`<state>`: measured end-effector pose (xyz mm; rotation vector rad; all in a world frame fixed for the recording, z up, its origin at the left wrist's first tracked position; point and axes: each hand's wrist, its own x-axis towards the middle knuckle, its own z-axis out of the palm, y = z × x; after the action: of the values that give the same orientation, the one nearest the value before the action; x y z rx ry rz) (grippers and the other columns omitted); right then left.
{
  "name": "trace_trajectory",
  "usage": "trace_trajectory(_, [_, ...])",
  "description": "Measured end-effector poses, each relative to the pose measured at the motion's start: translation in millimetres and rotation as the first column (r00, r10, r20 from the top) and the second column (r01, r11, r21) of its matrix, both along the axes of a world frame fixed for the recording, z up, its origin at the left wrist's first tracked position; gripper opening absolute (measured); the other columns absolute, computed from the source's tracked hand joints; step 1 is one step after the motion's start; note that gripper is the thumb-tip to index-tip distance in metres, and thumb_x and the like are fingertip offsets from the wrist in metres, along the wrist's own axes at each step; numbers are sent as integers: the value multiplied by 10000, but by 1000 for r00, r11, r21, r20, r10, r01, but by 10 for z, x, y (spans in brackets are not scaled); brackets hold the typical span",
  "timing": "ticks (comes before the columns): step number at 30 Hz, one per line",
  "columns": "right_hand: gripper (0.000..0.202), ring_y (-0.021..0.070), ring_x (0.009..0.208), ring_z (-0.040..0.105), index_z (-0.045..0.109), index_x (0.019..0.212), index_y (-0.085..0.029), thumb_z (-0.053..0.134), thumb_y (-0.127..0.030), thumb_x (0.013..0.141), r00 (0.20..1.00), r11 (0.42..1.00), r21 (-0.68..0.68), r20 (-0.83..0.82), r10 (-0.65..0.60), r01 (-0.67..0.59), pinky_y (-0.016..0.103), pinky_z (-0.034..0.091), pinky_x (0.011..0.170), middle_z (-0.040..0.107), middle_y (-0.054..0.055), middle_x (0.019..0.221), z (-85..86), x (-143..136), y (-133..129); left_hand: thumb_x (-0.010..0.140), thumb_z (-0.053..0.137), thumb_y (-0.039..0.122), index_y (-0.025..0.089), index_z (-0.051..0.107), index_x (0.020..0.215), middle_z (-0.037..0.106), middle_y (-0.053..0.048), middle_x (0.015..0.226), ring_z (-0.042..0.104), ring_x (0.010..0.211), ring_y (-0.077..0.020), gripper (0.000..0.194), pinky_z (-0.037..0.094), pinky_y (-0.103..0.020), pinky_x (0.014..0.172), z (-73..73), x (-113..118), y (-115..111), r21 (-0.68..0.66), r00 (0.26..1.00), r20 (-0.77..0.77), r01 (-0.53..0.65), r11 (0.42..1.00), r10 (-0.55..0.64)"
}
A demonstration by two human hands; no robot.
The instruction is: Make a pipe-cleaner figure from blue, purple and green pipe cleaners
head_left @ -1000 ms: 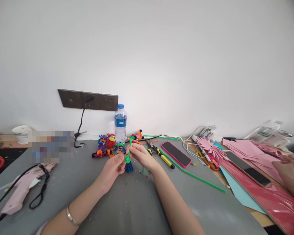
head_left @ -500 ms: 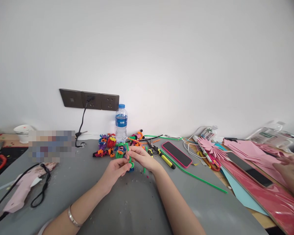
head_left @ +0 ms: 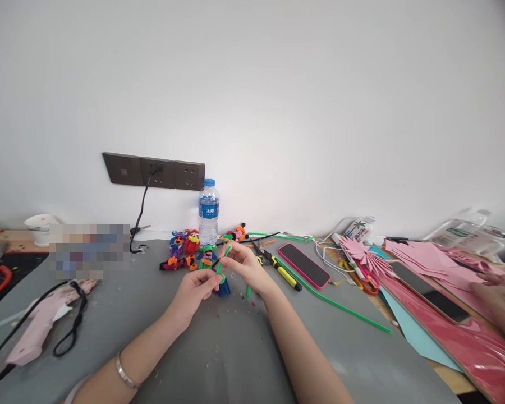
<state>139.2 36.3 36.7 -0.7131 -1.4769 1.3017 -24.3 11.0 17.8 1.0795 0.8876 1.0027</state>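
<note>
Between my two hands is a green pipe cleaner (head_left: pixel 219 269), bent into a small loop at its lower end. My left hand (head_left: pixel 200 284) pinches it near the loop with thumb and forefinger. Higher up, my right hand (head_left: pixel 243 264) has its fingers closed on the upper part of the same piece. Just under my fingertips shows a blue fuzzy piece (head_left: pixel 224 288); whether it is joined to the green one I cannot tell. Behind my hands lie several small pipe-cleaner figures, among them a red and yellow one (head_left: pixel 192 242) and a purple and orange one (head_left: pixel 177 243).
Right of my hands lie yellow-handled pliers (head_left: pixel 287 277), a pink-cased phone (head_left: pixel 304 265) and a long green pipe cleaner (head_left: pixel 340 306). A water bottle (head_left: pixel 209 213) stands by the wall. At left is a pink glue gun (head_left: pixel 36 331). Another person's hand (head_left: pixel 499 294) rests over pink paper (head_left: pixel 433 264).
The green pipe cleaner's upper end now leans right, and my right hand has risen slightly. My left hand has shifted a little left and down. More of the blue piece shows.
</note>
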Motion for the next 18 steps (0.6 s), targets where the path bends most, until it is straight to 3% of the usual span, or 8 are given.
trace_trajectory(11, [182, 166, 790, 569, 646, 741, -199, 744, -347, 780, 993, 978, 172, -13, -117, 118, 300, 476, 730, 606, 21, 766, -7, -23, 22, 630, 807, 471, 163, 653, 573, 514, 18, 588, 332, 520, -79, 349, 246, -236, 493, -74, -41, 70, -19, 978, 103, -178, 984, 179])
trace_trajectory(18, [178, 172, 820, 587, 640, 757, -199, 727, -348, 798, 993, 972, 209, 24, -113, 105, 322, 483, 771, 620, 22, 792, -83, -15, 46, 559, 857, 457, 160, 654, 577, 502, 28, 599, 366, 572, -82, 360, 302, -191, 505, -59, -47, 91, -111, 955, 203, -198, 974, 217])
